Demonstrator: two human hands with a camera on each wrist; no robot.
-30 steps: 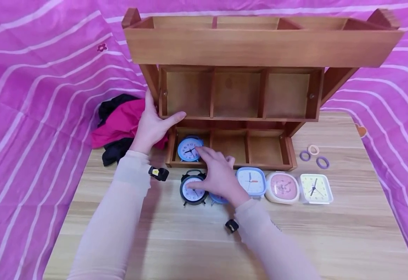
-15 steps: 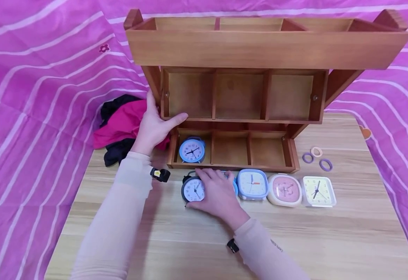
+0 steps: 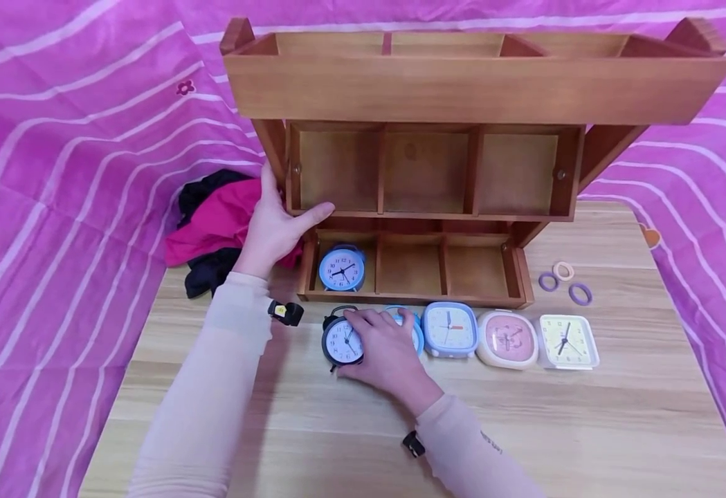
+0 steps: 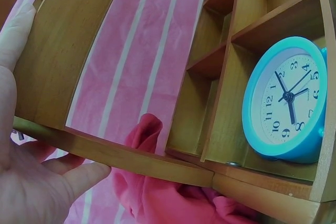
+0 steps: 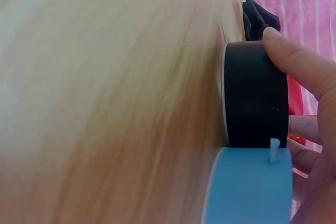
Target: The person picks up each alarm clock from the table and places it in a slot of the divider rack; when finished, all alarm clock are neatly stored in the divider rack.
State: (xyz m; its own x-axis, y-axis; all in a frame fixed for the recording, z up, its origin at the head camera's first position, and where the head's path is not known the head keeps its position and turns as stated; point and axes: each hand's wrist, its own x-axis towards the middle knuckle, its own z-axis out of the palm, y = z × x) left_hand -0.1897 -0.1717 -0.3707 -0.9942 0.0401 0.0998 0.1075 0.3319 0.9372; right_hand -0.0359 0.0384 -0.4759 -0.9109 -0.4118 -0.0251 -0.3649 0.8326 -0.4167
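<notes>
My right hand holds a black twin-bell alarm clock, thumb low and fingers over its top; the right wrist view shows the thumb on the black casing. A light-blue clock stands right beside it, partly hidden behind that hand. My left hand grips the left side of a tiered wooden shelf, its thumb along the middle tier's front edge. In the bottom tier's left compartment sits a blue round alarm clock, also facing the left wrist camera.
Right of the light-blue clock stand a blue square clock, a pink-faced clock and a white square clock. Several small rings lie behind them. Pink and black cloth is heaped at the shelf's left.
My right hand has left the blue clock in the bottom-left compartment and come down toward me to take hold of the black alarm clock. My left hand stays on the shelf.
</notes>
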